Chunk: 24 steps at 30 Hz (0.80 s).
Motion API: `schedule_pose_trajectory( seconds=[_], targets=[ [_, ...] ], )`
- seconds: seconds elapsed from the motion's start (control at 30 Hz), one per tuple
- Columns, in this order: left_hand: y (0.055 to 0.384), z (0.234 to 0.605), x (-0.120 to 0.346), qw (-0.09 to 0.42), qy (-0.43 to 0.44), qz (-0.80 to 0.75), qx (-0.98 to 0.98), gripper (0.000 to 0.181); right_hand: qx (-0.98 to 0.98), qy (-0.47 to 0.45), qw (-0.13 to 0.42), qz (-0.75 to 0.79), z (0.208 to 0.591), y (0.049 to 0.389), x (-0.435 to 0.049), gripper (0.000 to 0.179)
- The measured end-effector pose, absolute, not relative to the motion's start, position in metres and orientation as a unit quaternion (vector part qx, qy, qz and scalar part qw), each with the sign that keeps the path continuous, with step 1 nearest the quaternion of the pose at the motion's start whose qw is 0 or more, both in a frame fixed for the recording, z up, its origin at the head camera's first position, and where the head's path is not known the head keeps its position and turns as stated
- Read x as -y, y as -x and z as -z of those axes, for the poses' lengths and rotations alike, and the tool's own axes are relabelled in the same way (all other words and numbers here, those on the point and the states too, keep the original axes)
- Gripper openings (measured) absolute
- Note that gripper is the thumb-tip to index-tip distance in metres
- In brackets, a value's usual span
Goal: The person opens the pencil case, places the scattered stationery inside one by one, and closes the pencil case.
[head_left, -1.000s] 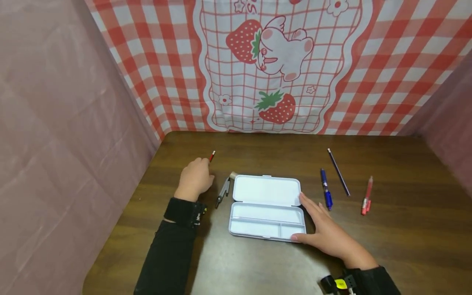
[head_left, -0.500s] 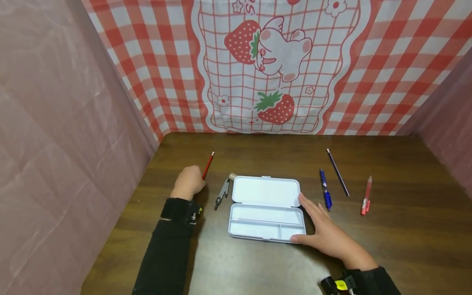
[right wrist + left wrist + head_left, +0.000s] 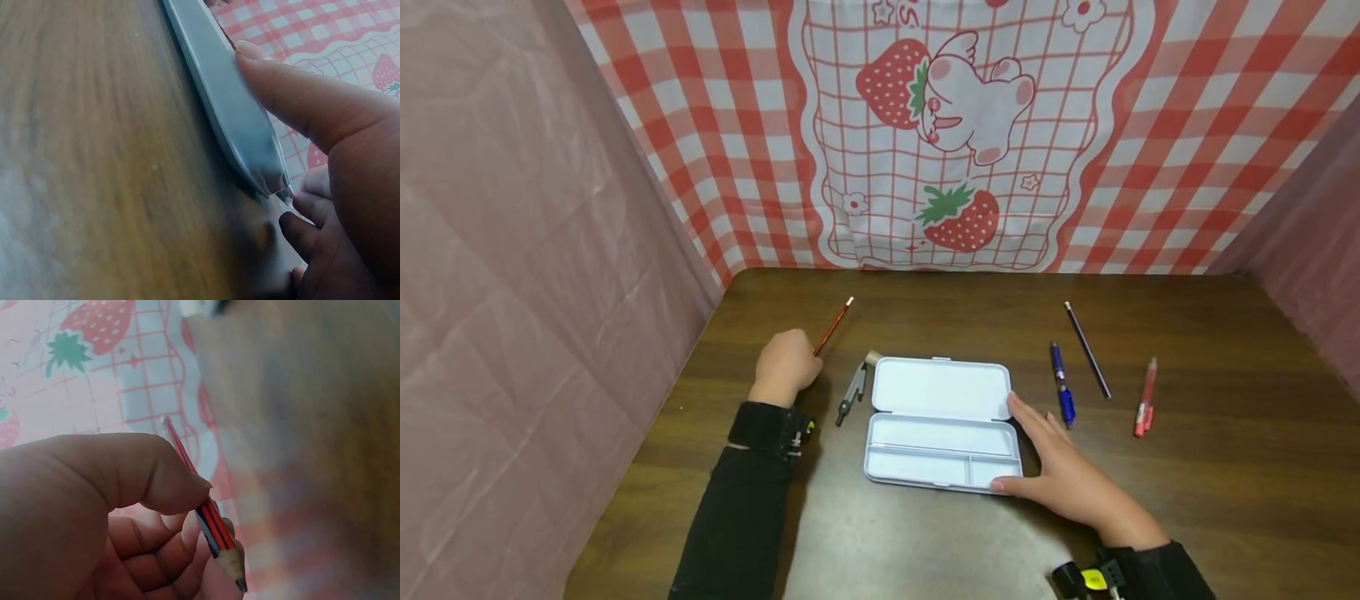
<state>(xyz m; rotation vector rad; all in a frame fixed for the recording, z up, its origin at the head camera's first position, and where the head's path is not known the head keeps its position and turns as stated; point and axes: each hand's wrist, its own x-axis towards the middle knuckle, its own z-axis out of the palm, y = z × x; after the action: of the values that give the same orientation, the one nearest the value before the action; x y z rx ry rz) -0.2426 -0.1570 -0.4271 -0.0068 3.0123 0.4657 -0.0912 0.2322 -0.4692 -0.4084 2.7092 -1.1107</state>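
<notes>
My left hand (image 3: 787,367) pinches a red-and-black striped pencil (image 3: 214,528) between thumb and fingers. In the left wrist view its sharpened tip points down toward the lower right and its pale end points away. An open white pencil case (image 3: 942,387) lies on the table, its divided compartments bare. My right hand (image 3: 1067,479) holds the case's right end: the thumb (image 3: 275,78) rests on the near rim, and the fingers lie along the right side. Between the left hand and the case lies a grey drawing compass (image 3: 853,394).
A small beige piece (image 3: 873,357) touches the case's back left corner. To the right lie a blue pen (image 3: 1063,385), a dark pencil (image 3: 1087,350) and a red pen (image 3: 1146,398) on the wooden table (image 3: 1240,467). A checked cloth (image 3: 760,150) hangs behind.
My left hand has drawn back toward me with the pencil, then shifted slightly; more of the pencil shows, and its far end has swung right. My right hand and the case have stayed still.
</notes>
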Motion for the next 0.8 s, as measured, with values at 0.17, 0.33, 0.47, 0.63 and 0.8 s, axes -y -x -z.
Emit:
schedule_pose_trajectory(
  seconds=[0.17, 0.33, 0.47, 0.63, 0.8],
  targets=[
    [0.24, 0.421, 0.152, 0.039, -0.009, -0.152, -0.988, 0.027, -0.913, 0.134, 0.094, 0.373, 0.468, 0.091, -0.232, 0.116],
    [0.234, 0.411, 0.142, 0.043, -0.038, -0.179, -0.982, 0.013, -0.913, 0.134, 0.096, 0.372, 0.468, 0.091, -0.232, 0.116],
    [0.224, 0.397, 0.129, 0.052, -0.065, -0.218, -0.972, 0.009, -0.911, 0.14, 0.09, 0.376, 0.468, 0.091, -0.232, 0.116],
    [0.208, 0.38, 0.113, 0.047, -0.089, -0.226, -0.969, 0.01, -0.909, 0.151, 0.072, 0.382, 0.466, 0.089, -0.233, 0.116],
    [0.196, 0.371, 0.105, 0.035, -0.114, -0.217, -0.969, 0.009, -0.909, 0.151, 0.074, 0.381, 0.466, 0.089, -0.233, 0.116]
  ],
)
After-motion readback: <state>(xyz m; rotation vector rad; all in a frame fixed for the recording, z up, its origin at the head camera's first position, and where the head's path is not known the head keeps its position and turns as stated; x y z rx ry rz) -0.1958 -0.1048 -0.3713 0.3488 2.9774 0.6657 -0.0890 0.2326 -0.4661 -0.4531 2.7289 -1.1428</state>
